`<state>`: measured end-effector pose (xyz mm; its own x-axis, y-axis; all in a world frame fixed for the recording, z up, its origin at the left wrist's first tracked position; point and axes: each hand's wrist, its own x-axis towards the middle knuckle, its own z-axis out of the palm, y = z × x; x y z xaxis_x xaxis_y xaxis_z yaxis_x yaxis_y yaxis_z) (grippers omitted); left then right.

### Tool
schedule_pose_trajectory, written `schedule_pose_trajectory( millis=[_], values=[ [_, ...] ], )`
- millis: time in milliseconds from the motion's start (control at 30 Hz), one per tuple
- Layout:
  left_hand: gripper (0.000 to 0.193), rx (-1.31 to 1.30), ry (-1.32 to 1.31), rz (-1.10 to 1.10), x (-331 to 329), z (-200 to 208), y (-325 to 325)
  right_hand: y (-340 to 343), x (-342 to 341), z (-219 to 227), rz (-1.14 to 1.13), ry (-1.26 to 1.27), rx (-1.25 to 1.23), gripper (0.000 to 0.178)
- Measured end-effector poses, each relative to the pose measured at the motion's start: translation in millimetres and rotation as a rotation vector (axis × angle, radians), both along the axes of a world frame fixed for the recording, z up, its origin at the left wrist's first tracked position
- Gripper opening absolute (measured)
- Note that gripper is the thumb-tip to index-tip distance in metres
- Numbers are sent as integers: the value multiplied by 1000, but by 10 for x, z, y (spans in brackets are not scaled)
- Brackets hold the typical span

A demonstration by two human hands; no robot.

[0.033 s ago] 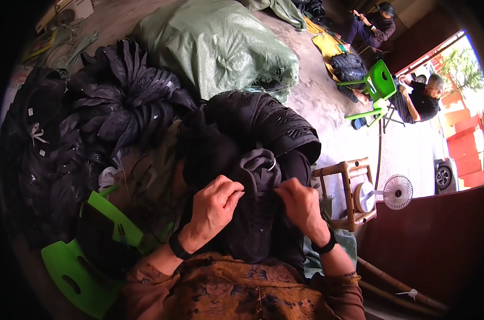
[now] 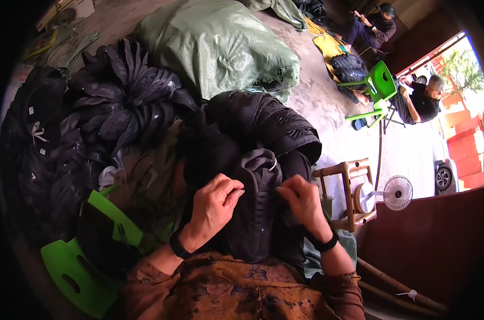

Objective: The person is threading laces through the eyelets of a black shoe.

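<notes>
Across my lap lies a black shoe upper, with crossed lacing down its middle and its collar pointing away from me. My left hand is beside its left edge, thumb and fingers pinched together. On the opposite side, my right hand is pinched the same way, close to the lace rows. Whatever either pinch holds is too small and dark to make out. Just beyond, a bundle of black shoe uppers rests over my knees.
Piles of black uppers lie at left, before a large pale green sack. A green chair stands near left. To the right, a small fan is on a bamboo stool. Two people sit farther off, near another green chair.
My right hand has shifted slightly right, away from the shoe upper. The lacing down the upper's middle shows more plainly now. My left hand has barely moved.
</notes>
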<state>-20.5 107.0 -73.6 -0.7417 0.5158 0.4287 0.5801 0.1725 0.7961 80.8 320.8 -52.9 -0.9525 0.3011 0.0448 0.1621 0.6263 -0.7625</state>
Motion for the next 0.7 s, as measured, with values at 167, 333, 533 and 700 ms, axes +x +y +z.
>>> schedule_pose_trajectory(
  millis=[167, 333, 533, 700],
  values=[
    [11, 47, -224, 8, -32, 35, 30, 7, 20, 106, -11, -206, -395, 20],
    [12, -94, -81, -17, -30, 50, 74, 0, 44, 69, -53, -216, -466, 20],
    [7, -459, 250, -42, -2, 365, 163, 13, 43, 52, -61, -218, -502, 20],
    [5, -949, 902, -63, 100, 567, 344, 29, 9, 30, -38, -243, -450, 19]
  ],
)
